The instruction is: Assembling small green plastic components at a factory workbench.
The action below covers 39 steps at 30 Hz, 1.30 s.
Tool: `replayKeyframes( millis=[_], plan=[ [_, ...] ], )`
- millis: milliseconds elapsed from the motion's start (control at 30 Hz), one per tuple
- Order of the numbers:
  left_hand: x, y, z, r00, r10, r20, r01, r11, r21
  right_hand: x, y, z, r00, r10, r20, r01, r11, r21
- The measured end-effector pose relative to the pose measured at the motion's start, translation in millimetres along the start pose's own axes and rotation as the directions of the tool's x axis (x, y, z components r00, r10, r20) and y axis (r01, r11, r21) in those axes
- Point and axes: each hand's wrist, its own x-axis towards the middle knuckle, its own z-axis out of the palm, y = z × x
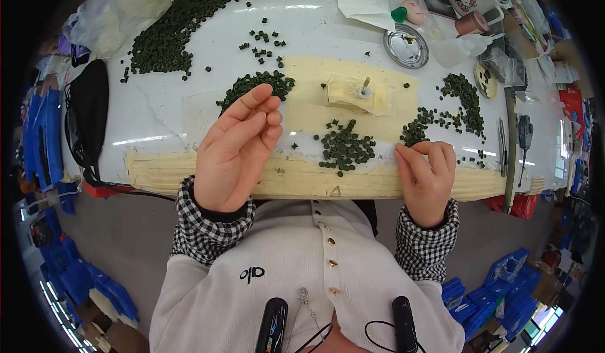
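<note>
My left hand (234, 148) is raised over the table's front edge, palm turned up. Its fingers are bent, with the thumb laid against them; anything held there is hidden. Lower right, my right hand (430, 178) pinches thumb and forefinger together beside a small heap of dark green pieces (414, 130). Whatever lies between those fingertips is too small to make out. Between the hands is another pile of short dark green pieces (345, 146). Behind it stands a block wrapped in yellowish tape (343, 94), with a small metal pin (367, 84) upright on it.
A large heap of green pieces (173, 31) spreads at the far left; a smaller heap (252, 87) lies behind my left hand. More pieces (465, 94) lie to the right. A round metal dish (406, 46), tweezers (502, 142) and a black pouch (87, 113) are around the edges.
</note>
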Motion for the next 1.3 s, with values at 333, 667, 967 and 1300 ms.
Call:
replayKeyframes(
  millis=[333, 667, 967, 1300],
  plan=[
    [-5, -2, -4, 0.993, -0.095, -0.063, 0.083, 0.983, -0.165, -1, -5, 8, 0.995, 0.012, -0.099, 0.011, 0.972, 0.233],
    [-10, -2, 4, 0.996, -0.043, -0.079, 0.040, 0.999, -0.028, 31, -66, 33, 0.902, -0.432, 0.014, 0.393, 0.833, 0.389],
    [-10, -7, -7, 0.995, -0.083, 0.053, 0.087, 0.992, -0.087, 37, -65, 34, 0.920, -0.379, 0.094, 0.354, 0.911, 0.210],
    [-8, -21, 9, 0.971, -0.218, 0.094, 0.213, 0.975, 0.062, 38, -58, 12, 0.985, 0.110, 0.131, -0.170, 0.522, 0.836]
  ],
)
